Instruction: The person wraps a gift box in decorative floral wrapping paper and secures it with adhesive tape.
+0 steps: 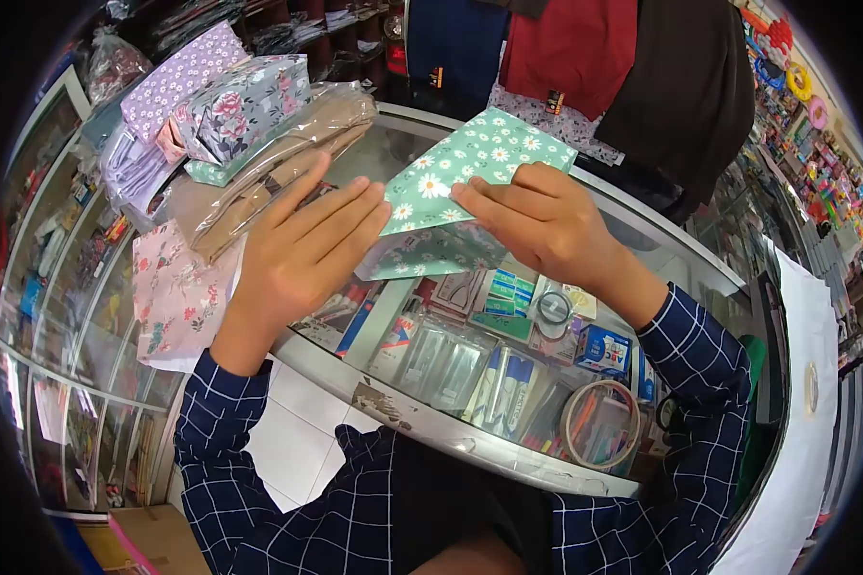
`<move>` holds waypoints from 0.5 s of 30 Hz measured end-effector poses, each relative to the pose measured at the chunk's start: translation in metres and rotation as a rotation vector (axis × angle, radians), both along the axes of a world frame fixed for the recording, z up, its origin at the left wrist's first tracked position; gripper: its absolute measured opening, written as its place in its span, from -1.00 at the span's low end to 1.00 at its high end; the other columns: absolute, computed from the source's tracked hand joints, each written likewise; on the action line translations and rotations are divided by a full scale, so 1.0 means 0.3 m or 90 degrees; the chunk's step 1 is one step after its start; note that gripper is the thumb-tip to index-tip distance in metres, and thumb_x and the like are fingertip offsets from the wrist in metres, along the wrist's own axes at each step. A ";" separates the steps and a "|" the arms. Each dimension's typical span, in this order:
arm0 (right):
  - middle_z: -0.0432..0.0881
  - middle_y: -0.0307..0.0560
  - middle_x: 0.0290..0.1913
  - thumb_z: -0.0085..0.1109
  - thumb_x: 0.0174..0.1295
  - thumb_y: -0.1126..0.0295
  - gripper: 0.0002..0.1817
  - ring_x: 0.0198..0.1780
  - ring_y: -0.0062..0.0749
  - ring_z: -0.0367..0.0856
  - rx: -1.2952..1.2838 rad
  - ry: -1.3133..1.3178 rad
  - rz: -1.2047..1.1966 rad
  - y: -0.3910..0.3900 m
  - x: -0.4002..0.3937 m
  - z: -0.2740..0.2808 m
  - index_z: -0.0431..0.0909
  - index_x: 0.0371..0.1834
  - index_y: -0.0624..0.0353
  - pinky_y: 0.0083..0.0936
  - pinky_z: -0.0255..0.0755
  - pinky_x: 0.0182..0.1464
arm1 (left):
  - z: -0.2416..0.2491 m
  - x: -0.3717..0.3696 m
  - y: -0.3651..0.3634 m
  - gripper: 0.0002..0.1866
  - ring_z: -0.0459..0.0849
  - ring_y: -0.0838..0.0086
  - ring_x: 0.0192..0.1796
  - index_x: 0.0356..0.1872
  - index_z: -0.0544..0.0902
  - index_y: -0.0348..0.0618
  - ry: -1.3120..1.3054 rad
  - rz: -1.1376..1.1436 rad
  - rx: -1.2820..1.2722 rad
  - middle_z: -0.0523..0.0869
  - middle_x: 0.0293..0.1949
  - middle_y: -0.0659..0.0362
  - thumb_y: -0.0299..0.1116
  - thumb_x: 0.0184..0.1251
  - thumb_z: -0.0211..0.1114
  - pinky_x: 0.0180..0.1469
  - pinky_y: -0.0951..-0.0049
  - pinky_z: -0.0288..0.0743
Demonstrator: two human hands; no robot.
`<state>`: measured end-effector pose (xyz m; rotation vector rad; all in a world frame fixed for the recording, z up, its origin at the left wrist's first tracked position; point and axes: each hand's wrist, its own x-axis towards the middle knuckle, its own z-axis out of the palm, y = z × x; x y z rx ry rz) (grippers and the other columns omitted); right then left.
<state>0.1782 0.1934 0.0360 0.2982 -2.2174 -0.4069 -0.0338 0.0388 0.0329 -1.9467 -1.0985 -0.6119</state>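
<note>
A folded green daisy-print sheet (479, 158), paper or a flat bag, is held above the glass counter. Its lower fold hangs below the upper one. My right hand (547, 220) pinches the sheet's near right side, thumb and index finger pressed together. On the left, my left hand (302, 254) is open, its fingers straight and side by side, with the fingertips at the sheet's left edge. Behind that hand lies a clear plastic pack of brown material (268, 172). A pink floral piece (182, 292) sits beside my left wrist.
The glass display counter (422, 422) holds pens, small boxes and a round hoop (599, 424). Floral packs (235, 105) are piled at the back left. Dark blue, red (571, 57) and black cloths hang at the back. Glass shelves (67, 316) stand on the left.
</note>
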 end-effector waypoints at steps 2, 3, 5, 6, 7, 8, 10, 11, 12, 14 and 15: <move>0.63 -0.15 -0.36 0.33 -0.07 0.55 -0.57 -0.47 -0.43 0.40 -0.013 -0.012 0.016 -0.011 -0.007 0.002 0.61 -0.03 0.29 -0.52 0.35 -0.45 | 0.004 -0.004 -0.020 -0.77 0.68 0.38 0.00 -0.22 0.69 -0.20 0.010 0.017 -0.001 0.73 -0.15 0.14 -0.47 0.04 0.29 0.23 0.13 0.45; 0.63 -0.14 -0.37 0.33 -0.07 0.57 -0.58 -0.47 -0.42 0.41 -0.044 -0.008 0.020 -0.015 -0.006 -0.001 0.61 -0.03 0.29 -0.51 0.35 -0.45 | 0.011 -0.009 -0.027 -0.79 0.69 0.38 -0.01 -0.23 0.70 -0.20 -0.001 0.022 0.007 0.73 -0.16 0.15 -0.46 0.06 0.30 0.23 0.13 0.44; 0.63 -0.12 -0.37 0.32 -0.06 0.60 -0.58 -0.46 -0.41 0.43 -0.098 0.003 0.029 -0.012 0.004 0.002 0.61 -0.03 0.28 -0.51 0.34 -0.44 | 0.025 -0.028 -0.034 -0.82 0.69 0.39 -0.04 -0.24 0.70 -0.19 -0.019 0.033 0.031 0.73 -0.17 0.16 -0.44 0.10 0.32 0.24 0.15 0.43; 0.62 -0.11 -0.38 0.32 -0.05 0.62 -0.58 -0.45 -0.40 0.44 -0.130 0.002 0.007 -0.004 0.016 0.005 0.61 -0.02 0.28 -0.51 0.35 -0.43 | 0.015 -0.054 -0.037 -0.82 0.69 0.40 -0.03 -0.22 0.70 -0.20 -0.071 0.052 0.035 0.74 -0.16 0.15 -0.44 0.13 0.32 0.24 0.15 0.43; 0.61 -0.10 -0.39 0.31 -0.03 0.63 -0.59 -0.45 -0.39 0.44 -0.163 0.001 -0.015 0.008 0.034 0.007 0.61 -0.02 0.27 -0.51 0.35 -0.42 | -0.005 -0.089 -0.038 -0.82 0.69 0.41 -0.02 -0.20 0.70 -0.21 -0.122 0.069 0.039 0.74 -0.15 0.14 -0.44 0.16 0.32 0.24 0.16 0.42; 0.60 -0.09 -0.41 0.31 -0.02 0.64 -0.59 -0.45 -0.39 0.45 -0.196 0.001 -0.039 0.016 0.050 0.007 0.61 -0.02 0.27 -0.51 0.35 -0.41 | -0.017 -0.108 -0.036 -0.82 0.68 0.42 -0.02 -0.19 0.69 -0.22 -0.173 0.085 0.042 0.74 -0.15 0.14 -0.44 0.19 0.32 0.24 0.17 0.41; 0.57 -0.06 -0.42 0.28 0.03 0.65 -0.68 -0.43 -0.33 0.49 -0.244 0.027 -0.055 0.013 0.060 0.004 0.61 -0.09 0.27 -0.48 0.37 -0.37 | -0.027 -0.083 -0.028 -0.66 0.65 0.40 0.03 0.01 0.59 -0.23 -0.595 -0.027 -0.154 0.68 -0.03 0.09 -0.44 0.18 0.35 0.23 0.21 0.41; 0.56 -0.05 -0.41 0.27 0.03 0.64 -0.72 -0.42 -0.29 0.49 -0.246 0.047 -0.060 0.009 0.060 0.006 0.60 -0.14 0.27 -0.45 0.38 -0.37 | -0.033 -0.062 -0.022 -0.57 0.63 0.39 0.06 0.10 0.54 -0.24 -0.804 -0.087 -0.255 0.66 0.04 0.06 -0.44 0.18 0.36 0.23 0.23 0.41; 0.55 -0.05 -0.41 0.27 0.04 0.64 -0.76 -0.42 -0.25 0.50 -0.249 0.065 -0.065 0.004 0.061 0.007 0.59 -0.18 0.27 -0.42 0.39 -0.36 | -0.047 -0.036 -0.014 -0.47 0.60 0.37 0.09 0.18 0.43 -0.24 -0.833 -0.123 -0.295 0.60 0.09 0.04 -0.44 0.17 0.38 0.22 0.26 0.42; 0.53 -0.04 -0.38 0.25 0.04 0.66 -0.78 -0.40 -0.26 0.51 -0.231 0.100 -0.067 -0.004 0.058 0.032 0.56 -0.21 0.28 -0.43 0.40 -0.36 | -0.071 0.021 0.009 -0.25 0.55 0.35 0.15 0.34 0.23 -0.23 -0.887 -0.198 -0.375 0.50 0.19 0.01 -0.44 0.14 0.41 0.21 0.32 0.43; 0.53 -0.03 -0.37 0.24 0.04 0.67 -0.79 -0.39 -0.26 0.51 -0.220 0.118 -0.068 -0.007 0.058 0.047 0.55 -0.23 0.29 -0.44 0.41 -0.35 | -0.065 0.042 0.013 -0.21 0.54 0.35 0.16 0.36 0.17 -0.23 -0.858 -0.209 -0.397 0.47 0.20 0.01 -0.45 0.13 0.41 0.19 0.34 0.44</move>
